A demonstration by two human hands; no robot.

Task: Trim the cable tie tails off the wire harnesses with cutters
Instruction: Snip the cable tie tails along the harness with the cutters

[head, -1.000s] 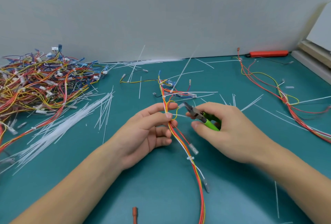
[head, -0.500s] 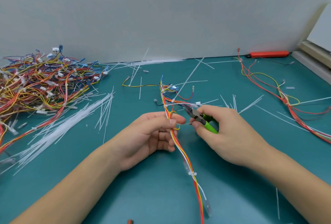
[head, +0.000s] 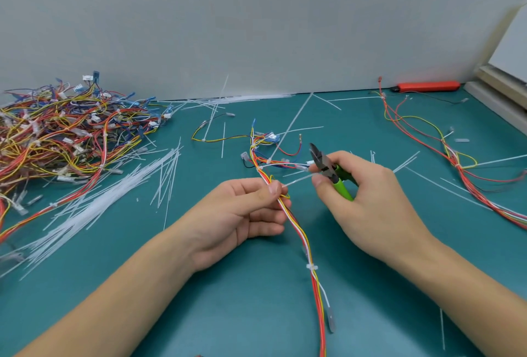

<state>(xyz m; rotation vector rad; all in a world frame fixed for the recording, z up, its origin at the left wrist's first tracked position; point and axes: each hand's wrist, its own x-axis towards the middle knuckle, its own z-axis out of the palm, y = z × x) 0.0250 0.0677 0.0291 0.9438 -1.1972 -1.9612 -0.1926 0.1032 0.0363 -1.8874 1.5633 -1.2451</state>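
Right now the left hand pinches a wire harness between thumb and forefinger, the other fingers loosely curled beneath it. The harness — red, yellow and white wires — runs from a tangle of connectors further back on the bench, through the pinch, and down toward the near edge, with a white cable tie clasped round it below the hand. From the pinch point a thin white cable tie tail sticks out sideways to the right, reaching the right hand. That hand is curled round green-handled cutters, thumb lying along the handle, the dark blades pointing up and away — the nose stands above the tail, not on it, and whether the blades are parted cannot be told.

Out to the left, a spread of long white cable ties fans over the teal surface, and beyond it sits a big heap of harnesses in red, yellow and blue. Loose trimmed white strips lie scattered across the middle. On the right another harness trails along the bench, and an orange-red tool lies against the back wall.
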